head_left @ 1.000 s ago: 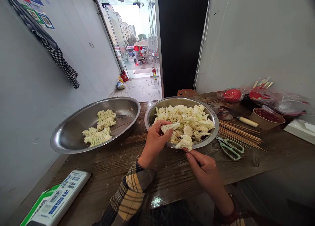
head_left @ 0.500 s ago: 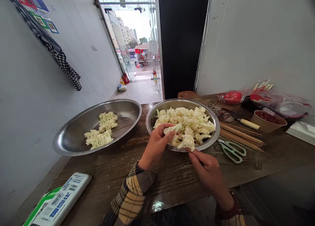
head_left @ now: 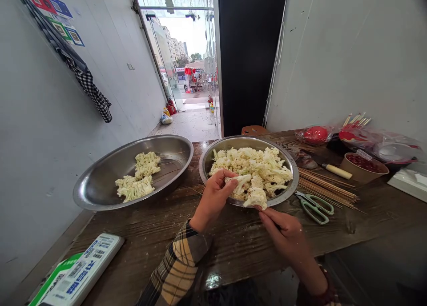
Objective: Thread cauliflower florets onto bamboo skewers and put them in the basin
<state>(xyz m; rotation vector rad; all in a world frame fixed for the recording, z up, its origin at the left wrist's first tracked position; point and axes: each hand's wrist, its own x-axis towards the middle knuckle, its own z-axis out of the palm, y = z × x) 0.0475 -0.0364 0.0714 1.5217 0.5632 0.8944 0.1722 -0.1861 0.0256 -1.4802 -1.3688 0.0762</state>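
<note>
Steel shines on the round bowl point(head_left: 295, 181) at the middle of the table point(head_left: 156, 243), heaped with loose cauliflower point(head_left: 248, 157). Over its near side, the left hand point(head_left: 212, 198) pinches a floret point(head_left: 243, 179) between thumb and fingers, one end pointing right. Nearer and a little to the right, the right hand point(head_left: 283, 230) grips a second floret point(head_left: 256, 199) from below at its fingertips; whether a stick runs into it cannot be made out. The step in hand appears to be working the cauliflower piece by piece, one in each hand. As I judge it, the next move calls for a light but steady pinch, since the heads look crumbly. To the left, a wide basin point(head_left: 100, 186) holds clumps point(head_left: 135, 188); sticks point(head_left: 327, 186) and scissors point(head_left: 313, 207) lie right of the bowl.
</note>
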